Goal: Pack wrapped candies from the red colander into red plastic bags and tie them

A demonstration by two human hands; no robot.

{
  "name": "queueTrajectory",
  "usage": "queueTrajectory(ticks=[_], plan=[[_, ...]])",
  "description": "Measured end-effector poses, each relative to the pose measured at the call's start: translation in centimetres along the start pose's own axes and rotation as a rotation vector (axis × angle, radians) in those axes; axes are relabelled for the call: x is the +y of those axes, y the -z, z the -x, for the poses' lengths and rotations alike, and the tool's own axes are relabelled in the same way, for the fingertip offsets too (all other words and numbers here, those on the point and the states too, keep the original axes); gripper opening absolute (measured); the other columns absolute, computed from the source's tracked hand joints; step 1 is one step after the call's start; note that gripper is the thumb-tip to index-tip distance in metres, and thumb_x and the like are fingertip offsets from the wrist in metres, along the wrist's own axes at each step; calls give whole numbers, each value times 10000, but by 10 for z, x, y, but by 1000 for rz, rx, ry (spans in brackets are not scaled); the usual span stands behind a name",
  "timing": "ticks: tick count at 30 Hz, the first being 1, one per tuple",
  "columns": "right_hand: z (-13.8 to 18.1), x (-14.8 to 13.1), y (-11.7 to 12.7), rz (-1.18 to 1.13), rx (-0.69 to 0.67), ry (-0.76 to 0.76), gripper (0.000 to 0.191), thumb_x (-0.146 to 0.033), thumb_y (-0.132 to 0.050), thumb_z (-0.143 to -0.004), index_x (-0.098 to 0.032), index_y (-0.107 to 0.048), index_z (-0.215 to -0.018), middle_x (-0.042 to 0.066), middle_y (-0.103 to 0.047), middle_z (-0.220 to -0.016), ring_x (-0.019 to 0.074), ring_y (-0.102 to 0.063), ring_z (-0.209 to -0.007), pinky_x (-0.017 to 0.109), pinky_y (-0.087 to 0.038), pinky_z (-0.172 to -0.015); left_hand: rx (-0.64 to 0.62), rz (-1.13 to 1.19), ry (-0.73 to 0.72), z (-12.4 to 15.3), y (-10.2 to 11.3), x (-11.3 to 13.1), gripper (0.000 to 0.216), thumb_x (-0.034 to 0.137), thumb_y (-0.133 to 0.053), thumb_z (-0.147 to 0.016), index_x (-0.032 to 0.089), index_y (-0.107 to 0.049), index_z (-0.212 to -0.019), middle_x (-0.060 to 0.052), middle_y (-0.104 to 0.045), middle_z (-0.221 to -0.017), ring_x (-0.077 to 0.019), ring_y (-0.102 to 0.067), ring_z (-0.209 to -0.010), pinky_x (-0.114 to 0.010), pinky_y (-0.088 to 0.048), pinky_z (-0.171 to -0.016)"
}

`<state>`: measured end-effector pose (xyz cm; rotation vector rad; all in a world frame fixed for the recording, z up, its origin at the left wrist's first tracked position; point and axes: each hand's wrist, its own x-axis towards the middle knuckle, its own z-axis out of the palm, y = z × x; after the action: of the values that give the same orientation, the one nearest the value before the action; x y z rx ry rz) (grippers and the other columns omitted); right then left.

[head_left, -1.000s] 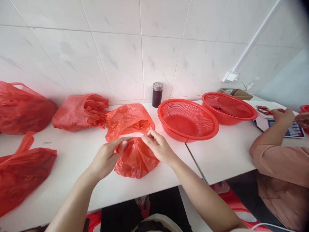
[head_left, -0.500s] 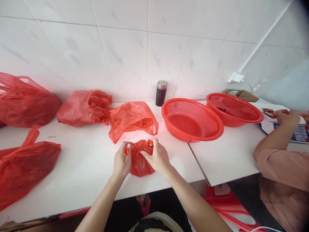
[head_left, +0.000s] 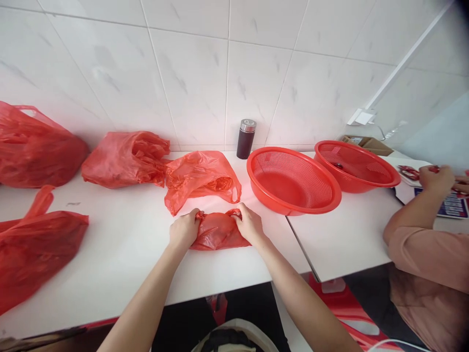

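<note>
A small red plastic bag (head_left: 219, 231) lies on the white table (head_left: 120, 254) right in front of me. My left hand (head_left: 184, 231) is closed on the bag's left edge, and my right hand (head_left: 249, 225) is closed on its right edge. The two hands are apart, with the bag stretched wide between them and resting on the tabletop. Just behind it lies another red bag (head_left: 200, 179) with its mouth open.
More filled red bags sit at the left (head_left: 34, 249), far left (head_left: 36, 149) and back (head_left: 124, 159). A dark flask (head_left: 245, 139) stands by the tiled wall. Two red colander baskets (head_left: 293, 181) (head_left: 355, 164) are to the right. Another person's hand (head_left: 434, 177) is near a calculator (head_left: 454, 204).
My hands have moved apart, pulling the small red bag from a bunched lump into a wide, flatter shape on the table.
</note>
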<state>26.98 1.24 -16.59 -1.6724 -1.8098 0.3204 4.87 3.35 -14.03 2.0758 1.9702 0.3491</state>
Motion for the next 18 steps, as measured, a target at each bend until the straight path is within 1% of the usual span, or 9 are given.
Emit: queueTrajectory(ticks=[2, 5, 8, 10, 12, 14, 16, 18], plan=[[0, -1, -4, 42, 11, -2, 66, -179, -535, -860, -224, -487, -869, 37, -647, -828, 216, -592, -786, 303, -392, -701, 18, -13, 6, 0, -4, -1, 341, 355, -351, -918, 251, -660, -1018, -138, -720, -889, -334, -661, -777, -364, -404, -637], [0, -1, -7, 71, 20, -2, 51, -197, -533, -878, -208, -486, -860, 70, -629, -817, 241, -574, -822, 344, -391, -762, 52, 14, -24, 0, -8, -4, 323, 352, -364, -919, 256, -655, -1019, -121, -722, -993, -319, -657, -828, -369, -410, -673], [1, 1, -5, 49, 26, -11, 68, -221, -542, -875, -206, -476, -867, 72, -612, -819, 240, -562, -812, 346, -400, -753, 86, 89, -73, 0, -7, -8, 265, 326, -407, -902, 254, -654, -966, -91, -713, -1038, -291, -639, -918, -341, -414, -701], [4, 1, 0, 19, 25, -20, 146, -285, -584, -857, -213, -457, -864, 41, -593, -783, 220, -557, -761, 319, -412, -701, 113, 167, -86, 2, -5, -11, 251, 329, -415, -902, 248, -650, -935, -78, -707, -1033, -269, -627, -938, -323, -419, -714], [9, -1, 7, -94, 1, -43, 252, -398, -616, -842, -224, -433, -834, -8, -564, -726, 182, -544, -680, 276, -415, -629, 138, 270, -75, 9, -1, -14, 287, 384, -392, -923, 238, -638, -921, -60, -705, -971, -234, -630, -871, -301, -432, -710], [14, -5, 15, -310, -7, -108, 351, -506, -598, -839, -230, -396, -764, -49, -508, -658, 143, -504, -601, 242, -397, -569, 156, 386, -61, 22, 4, -16, 359, 458, -347, -946, 227, -617, -892, -31, -686, -855, -194, -620, -771, -270, -445, -685], [18, -9, 22, -493, 28, -181, 413, -545, -550, -858, -232, -333, -697, -70, -426, -609, 118, -444, -556, 228, -370, -541, 170, 485, -48, 40, 10, -19, 404, 504, -328, -951, 216, -573, -809, -4, -631, -735, -163, -581, -677, -243, -442, -636], [18, -11, 26, -531, 100, -222, 441, -537, -518, -875, -237, -269, -668, -79, -341, -589, 108, -385, -537, 228, -343, -535, 193, 548, -27, 62, 14, -23, 422, 515, -325, -955, 213, -509, -724, 12, -560, -655, -142, -519, -604, -232, -417, -579]])
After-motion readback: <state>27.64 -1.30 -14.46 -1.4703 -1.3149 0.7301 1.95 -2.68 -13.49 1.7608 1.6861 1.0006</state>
